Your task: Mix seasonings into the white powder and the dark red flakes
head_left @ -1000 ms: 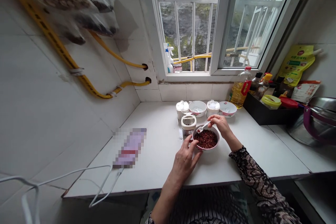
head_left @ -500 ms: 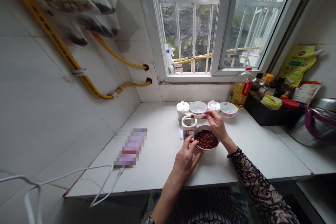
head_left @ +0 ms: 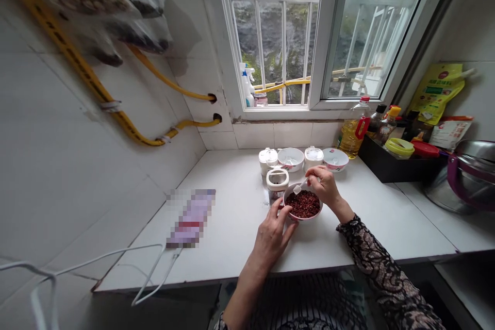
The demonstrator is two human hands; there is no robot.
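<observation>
My left hand (head_left: 273, 232) grips the near-left rim of a white bowl (head_left: 303, 218) standing on the counter. Inside the bowl lie dark red, grain-like peppercorns (head_left: 304, 204). Between the fingers of my right hand (head_left: 324, 184) is a small white spoon (head_left: 300, 187), its scoop just over the back left of the peppercorns. Whether the scoop touches them I cannot tell. Right behind the bowl's left side stands an open seasoning jar (head_left: 277, 180) with a white rim and some dark contents.
Along the back stand a white jar (head_left: 267, 161), a white bowl (head_left: 291, 159), another lidded jar (head_left: 313, 157) and a patterned bowl (head_left: 335, 160). An oil bottle (head_left: 353, 131) and a black condiment box (head_left: 394, 165) are right; a steel pot (head_left: 472, 185) is far right. A pixelated object (head_left: 191, 219) lies left.
My right hand has moved slightly right and down. The spoon has swung from above the open seasoning jar to over the bowl, its scoop pointing down. My left hand stays on the bowl.
</observation>
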